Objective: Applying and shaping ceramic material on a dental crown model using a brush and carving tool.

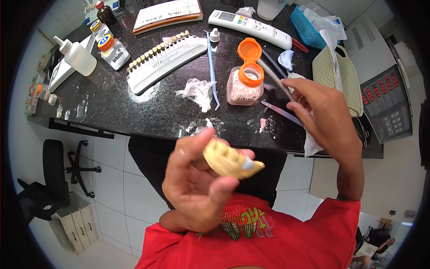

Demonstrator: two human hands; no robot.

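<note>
Spanning upper view: black bench [154,117], open strip along front edge left of crumpled tissue [197,93]. Left hand [190,186] half-curled, gripping yellow dental model [224,162] mid-air, near edge. Right hand [324,114] nearly closed, pinching slim grey tool [274,75].

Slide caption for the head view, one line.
Left hand holding a yellow dental model; right hand at a slim silvery tool beside the powder jar.

A black chair [53,162] stands on pale tiles [109,188]; the countertop [156,112] gleams.
</note>
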